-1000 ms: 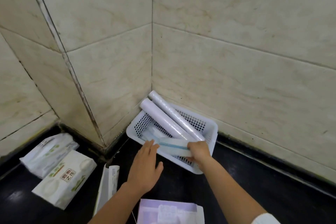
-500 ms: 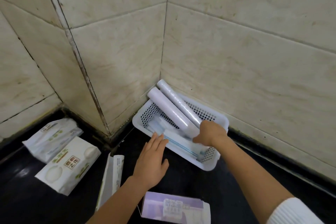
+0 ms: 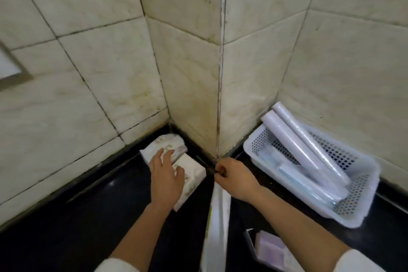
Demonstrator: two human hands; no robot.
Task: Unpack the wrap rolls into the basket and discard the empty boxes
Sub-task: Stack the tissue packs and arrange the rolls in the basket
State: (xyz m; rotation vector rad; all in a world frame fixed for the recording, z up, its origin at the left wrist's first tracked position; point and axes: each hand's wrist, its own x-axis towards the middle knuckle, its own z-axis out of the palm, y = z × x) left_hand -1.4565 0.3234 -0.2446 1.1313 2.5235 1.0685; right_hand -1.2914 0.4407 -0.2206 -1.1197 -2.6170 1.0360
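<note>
A white perforated basket (image 3: 358, 192) stands at the right against the tiled wall. Two pale lavender wrap rolls (image 3: 295, 148) lean in it, their ends poking over its far corner, above flat clear-wrapped packs (image 3: 309, 185). A long white box (image 3: 217, 216) lies on the black counter in front of me. My right hand (image 3: 235, 178) is curled around its far end. My left hand (image 3: 164, 174) rests with fingers spread on two white tissue packs (image 3: 194, 172) in the left corner. A purple box (image 3: 271, 252) sits at the bottom edge.
Beige tiled walls form a jutting corner (image 3: 220, 95) between the tissue packs and the basket. The black counter (image 3: 66, 227) stretches out to the left. A framed panel (image 3: 8, 68) shows on the far-left wall.
The view has swung left, putting the basket at the right. My right hand left the basket and came to the long box's end. My left hand moved onto the tissue packs.
</note>
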